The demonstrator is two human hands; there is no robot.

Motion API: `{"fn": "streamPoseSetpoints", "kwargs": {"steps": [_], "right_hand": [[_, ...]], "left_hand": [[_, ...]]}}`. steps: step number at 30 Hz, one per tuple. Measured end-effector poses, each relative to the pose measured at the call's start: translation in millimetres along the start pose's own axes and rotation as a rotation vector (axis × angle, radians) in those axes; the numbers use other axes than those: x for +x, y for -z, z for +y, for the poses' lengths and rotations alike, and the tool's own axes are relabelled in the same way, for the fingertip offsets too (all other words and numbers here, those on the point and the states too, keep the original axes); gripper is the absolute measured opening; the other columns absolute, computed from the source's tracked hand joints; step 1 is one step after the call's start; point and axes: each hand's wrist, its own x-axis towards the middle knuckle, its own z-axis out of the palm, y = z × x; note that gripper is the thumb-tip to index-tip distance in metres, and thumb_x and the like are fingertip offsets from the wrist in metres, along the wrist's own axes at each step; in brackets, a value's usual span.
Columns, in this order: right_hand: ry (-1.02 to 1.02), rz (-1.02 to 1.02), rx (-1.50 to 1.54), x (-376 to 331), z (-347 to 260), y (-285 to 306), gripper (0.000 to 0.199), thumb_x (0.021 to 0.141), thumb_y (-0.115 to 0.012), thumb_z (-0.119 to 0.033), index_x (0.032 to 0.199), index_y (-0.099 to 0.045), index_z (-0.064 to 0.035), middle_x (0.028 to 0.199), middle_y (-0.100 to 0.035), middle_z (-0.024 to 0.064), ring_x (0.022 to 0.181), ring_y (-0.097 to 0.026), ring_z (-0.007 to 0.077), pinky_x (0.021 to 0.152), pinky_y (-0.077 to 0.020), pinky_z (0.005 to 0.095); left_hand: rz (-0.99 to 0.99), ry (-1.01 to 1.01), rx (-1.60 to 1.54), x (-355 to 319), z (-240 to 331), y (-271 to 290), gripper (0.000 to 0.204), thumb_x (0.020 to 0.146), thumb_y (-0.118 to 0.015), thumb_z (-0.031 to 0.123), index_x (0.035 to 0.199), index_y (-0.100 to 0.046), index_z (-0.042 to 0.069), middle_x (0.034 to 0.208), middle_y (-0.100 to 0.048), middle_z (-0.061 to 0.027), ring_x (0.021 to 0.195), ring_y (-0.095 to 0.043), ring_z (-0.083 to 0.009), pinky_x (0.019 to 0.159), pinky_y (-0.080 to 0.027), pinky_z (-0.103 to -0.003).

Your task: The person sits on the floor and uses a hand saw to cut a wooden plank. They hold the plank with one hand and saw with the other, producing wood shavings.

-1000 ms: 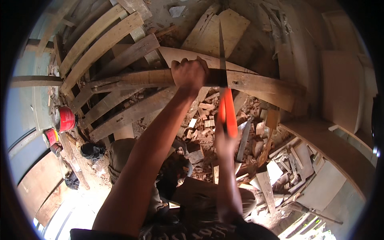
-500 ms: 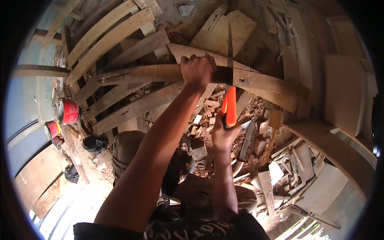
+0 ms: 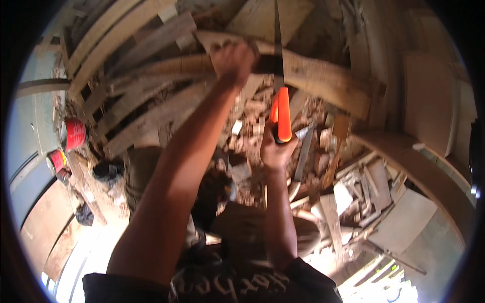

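Left hand: we see our left hand wrapped over the curved plank, fingers folded down onto its upper edge, pressing it in place.
Right hand: our right hand is fisted around the orange handle of the handsaw, well below the plank.
Saw against the grip: the handle rises straight out of our fist, and the thin dark blade runs on upward, crossing the plank just beside our left hand, on its right side.
Plank: it lies crosswise over a stack of long boards, its right end sloping down toward the rubble.
Containers: a red can stands at the left near the boards, and a smaller red can sits just below it; we cannot tell what either one holds.
Ground: wood offcuts and broken bits lie scattered beneath both arms.
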Motion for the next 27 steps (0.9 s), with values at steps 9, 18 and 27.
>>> {"fn": "streamPoseSetpoints", "kwargs": {"steps": [9, 18, 27], "right_hand": [[-0.053, -0.074, -0.003, -36.0, 15.0, 34.1, 0.029, 0.092, -0.060, -0.005, 0.118, -0.060, 0.0076, 0.105, -0.063, 0.0150, 0.073, -0.060, 0.0104, 0.062, -0.0496, 0.0275], [0.155, -0.073, -0.049, -119.7, 34.1, 80.6, 0.027, 0.080, -0.067, -0.005, 0.106, -0.067, 0.0022, 0.085, -0.067, 0.0115, 0.073, -0.063, 0.0139, 0.062, -0.0500, 0.0292], [0.095, -0.130, -0.022, 54.4, -1.2, 6.7, 0.015, 0.080, -0.069, -0.011, 0.087, -0.068, 0.0024, 0.068, -0.065, 0.0104, 0.060, -0.061, 0.0189, 0.060, -0.0516, 0.0332]], "left_hand": [[-0.062, 0.264, 0.098, 18.2, 11.0, 1.6, 0.040, 0.090, -0.053, 0.026, 0.055, -0.068, 0.012, 0.062, -0.068, -0.0144, 0.056, -0.068, -0.0293, 0.067, -0.048, -0.045], [-0.037, 0.342, 0.168, 25.6, -2.6, -6.8, 0.045, 0.092, -0.048, 0.033, 0.059, -0.072, 0.012, 0.061, -0.068, -0.0123, 0.059, -0.069, -0.0324, 0.079, -0.048, -0.045], [-0.324, 0.428, 0.176, 37.1, 16.9, 5.8, 0.044, 0.093, -0.046, 0.036, 0.079, -0.076, 0.007, 0.089, -0.073, -0.0206, 0.084, -0.073, -0.0357, 0.087, -0.050, -0.047]]}}
